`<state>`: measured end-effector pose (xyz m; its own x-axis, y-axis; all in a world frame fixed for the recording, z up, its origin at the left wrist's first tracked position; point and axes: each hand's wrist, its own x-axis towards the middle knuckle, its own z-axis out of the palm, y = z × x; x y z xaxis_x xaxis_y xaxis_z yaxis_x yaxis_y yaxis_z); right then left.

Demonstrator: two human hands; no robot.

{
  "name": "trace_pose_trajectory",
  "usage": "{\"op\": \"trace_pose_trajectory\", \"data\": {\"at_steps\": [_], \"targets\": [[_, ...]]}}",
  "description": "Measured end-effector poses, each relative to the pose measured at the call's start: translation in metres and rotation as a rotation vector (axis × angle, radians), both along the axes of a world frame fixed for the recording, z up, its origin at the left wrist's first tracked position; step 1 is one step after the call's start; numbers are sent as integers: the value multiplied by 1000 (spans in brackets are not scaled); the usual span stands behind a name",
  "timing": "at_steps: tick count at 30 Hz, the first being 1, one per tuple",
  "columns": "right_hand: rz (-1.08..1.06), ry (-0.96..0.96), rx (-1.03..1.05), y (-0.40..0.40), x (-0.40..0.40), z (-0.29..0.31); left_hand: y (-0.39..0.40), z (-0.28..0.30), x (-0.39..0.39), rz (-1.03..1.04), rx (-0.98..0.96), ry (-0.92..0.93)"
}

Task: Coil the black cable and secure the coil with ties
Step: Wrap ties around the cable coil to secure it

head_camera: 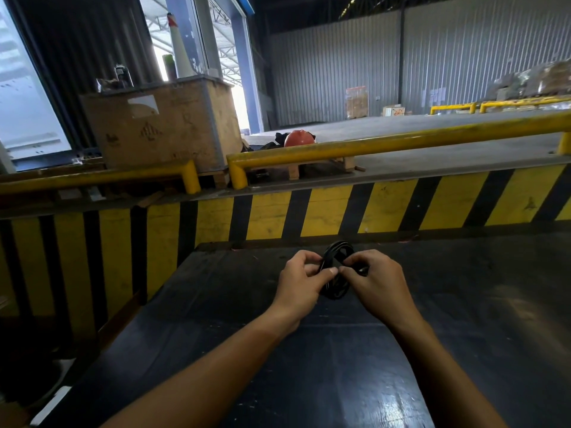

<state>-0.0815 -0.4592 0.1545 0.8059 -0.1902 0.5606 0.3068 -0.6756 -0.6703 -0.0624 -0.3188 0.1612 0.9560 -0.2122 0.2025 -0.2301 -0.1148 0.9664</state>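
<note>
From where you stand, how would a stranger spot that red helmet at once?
Find the big wooden crate at upper left. Just right of it, behind the yellow rail, sits the red helmet: a round dome, the only red thing on that grey dock.

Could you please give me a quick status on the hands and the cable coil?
Left hand and right hand both pinching the black cable coil above the dark table. Cable already looped. No tie discernible. Nothing in the way.

Single head-worn wide-angle view, aimed forward and down over the dark table [309, 366]. Table seen close; striped barrier [309, 211] just beyond it, warehouse wall far behind.
</note>
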Motion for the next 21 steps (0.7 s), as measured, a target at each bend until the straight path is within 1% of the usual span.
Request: {"op": "trace_pose_trajectory", "data": {"at_steps": [4, 7, 11, 14, 18, 21], "targets": [[113, -31, 41, 0, -3, 3, -1, 1, 1, -21, 10, 4], [213, 18, 57, -3, -4, 3, -1, 1, 2, -28, 0, 20], [297, 35, 191, -11, -2, -1, 1, 6, 1, -25, -62, 73], [306, 40, 245, -12, 0, -2, 0, 7, 0, -32, -90, 83], [265, 28, 217, -14, -1, -1, -2, 7, -1, -28, -110, 77], [248, 32, 167, -16, -3, 0, -3, 8, -1, 5, -69, 56]]}}
